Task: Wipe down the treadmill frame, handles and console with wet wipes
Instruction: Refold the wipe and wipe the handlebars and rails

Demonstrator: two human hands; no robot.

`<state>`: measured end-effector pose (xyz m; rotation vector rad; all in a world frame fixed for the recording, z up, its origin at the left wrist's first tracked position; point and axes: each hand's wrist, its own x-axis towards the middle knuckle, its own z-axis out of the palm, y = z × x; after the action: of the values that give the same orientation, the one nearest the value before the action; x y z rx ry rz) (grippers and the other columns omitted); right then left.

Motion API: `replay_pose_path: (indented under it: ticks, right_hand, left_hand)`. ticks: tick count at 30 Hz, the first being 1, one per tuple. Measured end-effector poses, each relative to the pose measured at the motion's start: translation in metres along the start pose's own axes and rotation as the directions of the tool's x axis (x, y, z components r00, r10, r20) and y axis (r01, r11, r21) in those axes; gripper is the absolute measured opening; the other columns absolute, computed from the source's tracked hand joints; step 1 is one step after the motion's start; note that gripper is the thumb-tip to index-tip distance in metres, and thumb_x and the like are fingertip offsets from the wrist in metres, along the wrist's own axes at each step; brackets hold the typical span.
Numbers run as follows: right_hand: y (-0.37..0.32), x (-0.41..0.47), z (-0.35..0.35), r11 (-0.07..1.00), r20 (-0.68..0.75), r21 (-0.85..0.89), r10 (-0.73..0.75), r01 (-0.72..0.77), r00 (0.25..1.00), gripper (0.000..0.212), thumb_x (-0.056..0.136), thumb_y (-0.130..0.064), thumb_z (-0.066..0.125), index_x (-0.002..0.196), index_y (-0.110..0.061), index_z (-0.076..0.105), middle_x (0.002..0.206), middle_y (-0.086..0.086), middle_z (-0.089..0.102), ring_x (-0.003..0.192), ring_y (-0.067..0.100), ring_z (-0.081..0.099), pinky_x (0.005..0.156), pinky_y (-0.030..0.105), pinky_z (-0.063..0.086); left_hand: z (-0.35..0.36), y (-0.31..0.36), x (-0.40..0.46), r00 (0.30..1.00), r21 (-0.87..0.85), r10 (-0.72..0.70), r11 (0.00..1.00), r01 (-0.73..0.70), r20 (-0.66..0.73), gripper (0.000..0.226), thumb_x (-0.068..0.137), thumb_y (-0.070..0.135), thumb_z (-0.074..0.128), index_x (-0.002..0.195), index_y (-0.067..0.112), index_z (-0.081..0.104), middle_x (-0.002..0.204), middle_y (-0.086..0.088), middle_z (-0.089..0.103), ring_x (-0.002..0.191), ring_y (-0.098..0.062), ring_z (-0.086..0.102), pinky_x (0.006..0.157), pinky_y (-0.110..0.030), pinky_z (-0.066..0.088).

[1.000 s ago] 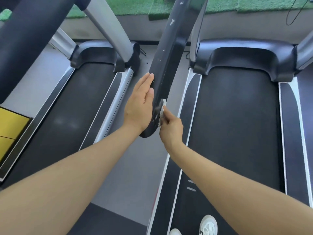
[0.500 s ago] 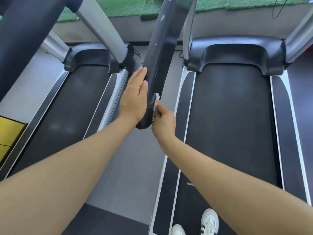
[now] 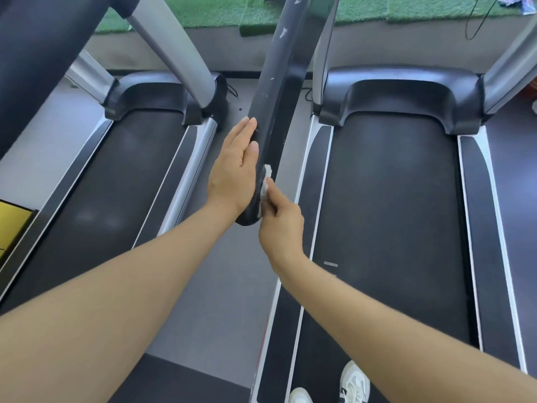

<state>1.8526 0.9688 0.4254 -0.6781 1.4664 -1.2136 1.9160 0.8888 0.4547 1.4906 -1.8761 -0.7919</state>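
Right hand [image 3: 280,225] pinching wipe [image 3: 266,184], still rubbing handle [image 3: 271,132] end; left hand [image 3: 235,173] flat, bracing at 9 o'clock; little progress.

The long black plastic handrail [image 3: 276,117] carries small white scuff marks. The crumpled wet wipe [image 3: 265,186] is white. The wide rubber running belt [image 3: 389,216] is matt black, edged by black side rails with silver-white trim [image 3: 476,216]. The concrete floor [image 3: 226,286] is plain grey, the artificial turf strip [image 3: 215,11] bright green, the sneakers [image 3: 355,382] white.
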Motion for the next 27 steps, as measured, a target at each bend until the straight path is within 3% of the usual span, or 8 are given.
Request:
replay_pose_path:
  ticks: [2,5,7,9,14,18,23,27]
  right_hand:
    - [-0.001,-0.006,-0.002,1.0,0.007,-0.015,-0.013,0.013,1.0,0.039,0.102,-0.013,0.037,0.137,-0.026,0.049,0.129,-0.016,0.057,0.118,-0.005,0.05,0.093,0.004,0.037]
    - [-0.017,0.02,-0.006,0.999,-0.033,-0.027,-0.028,0.027,0.999,0.036,0.102,-0.012,0.038,0.132,-0.023,0.055,0.111,-0.014,0.064,0.104,-0.001,0.059,0.082,0.007,0.046]
    - [-0.03,0.048,-0.006,0.995,-0.061,-0.093,-0.047,0.042,0.997,0.039,0.099,-0.008,0.038,0.132,-0.02,0.054,0.115,-0.002,0.065,0.105,0.014,0.06,0.085,0.019,0.051]
    - [-0.042,0.073,-0.006,0.987,-0.076,-0.143,-0.077,0.066,0.994,0.05,0.096,-0.001,0.038,0.139,-0.023,0.047,0.123,0.0,0.061,0.108,0.018,0.059,0.093,0.032,0.051]
    - [-0.06,0.095,-0.012,0.971,-0.059,-0.203,-0.144,0.129,0.988,0.056,0.095,0.004,0.037,0.143,-0.025,0.042,0.117,0.004,0.062,0.101,0.026,0.061,0.083,0.039,0.055]
    - [-0.058,0.087,-0.015,0.946,-0.03,-0.252,-0.219,0.205,0.975,0.054,0.095,0.002,0.039,0.142,-0.025,0.042,0.118,-0.005,0.057,0.097,0.016,0.059,0.083,0.03,0.055]
    - [-0.055,0.079,-0.017,0.893,0.02,-0.343,-0.304,0.292,0.952,0.047,0.097,-0.004,0.042,0.141,-0.022,0.044,0.123,-0.002,0.052,0.096,0.01,0.053,0.082,0.019,0.047]
    - [-0.047,0.068,-0.014,0.888,0.027,-0.323,-0.336,0.326,0.942,0.037,0.1,-0.011,0.041,0.135,-0.017,0.051,0.119,0.001,0.053,0.09,0.012,0.053,0.083,0.022,0.048]
  left_hand:
    - [-0.001,0.002,-0.001,1.0,0.01,-0.009,1.0,0.009,-0.001,0.041,0.103,0.019,0.033,0.144,0.025,0.038,0.15,0.016,0.032,0.121,0.02,0.023,0.092,0.009,0.014]
    - [-0.001,0.003,-0.002,1.0,0.011,-0.003,1.0,0.003,0.0,0.042,0.103,0.018,0.033,0.144,0.023,0.038,0.151,0.014,0.031,0.126,0.015,0.025,0.094,0.006,0.015]
    - [-0.001,0.004,-0.001,1.0,0.004,-0.008,1.0,0.008,-0.003,0.042,0.103,0.018,0.034,0.144,0.024,0.038,0.151,0.014,0.031,0.131,0.01,0.026,0.099,-0.003,0.018]
    - [-0.001,0.005,-0.002,1.0,0.001,-0.012,1.0,0.012,-0.005,0.042,0.103,0.018,0.034,0.144,0.023,0.038,0.151,0.014,0.031,0.132,0.007,0.027,0.1,-0.006,0.018]
    - [-0.001,0.005,-0.002,1.0,-0.016,0.0,1.0,0.0,-0.004,0.042,0.102,0.018,0.034,0.144,0.023,0.038,0.151,0.012,0.031,0.134,0.005,0.026,0.102,-0.005,0.018]
    - [0.0,0.004,-0.002,1.0,-0.002,0.002,1.0,-0.002,-0.007,0.042,0.102,0.018,0.034,0.144,0.022,0.038,0.151,0.012,0.031,0.132,0.007,0.026,0.094,0.005,0.015]
    - [0.0,0.003,-0.001,1.0,0.009,0.01,1.0,-0.009,-0.013,0.042,0.102,0.017,0.035,0.143,0.021,0.039,0.151,0.011,0.032,0.13,0.008,0.025,0.092,0.008,0.014]
    - [0.0,0.002,0.0,1.0,-0.007,0.004,1.0,-0.005,-0.019,0.041,0.102,0.016,0.036,0.142,0.02,0.041,0.15,0.011,0.034,0.126,0.012,0.027,0.093,0.007,0.015]
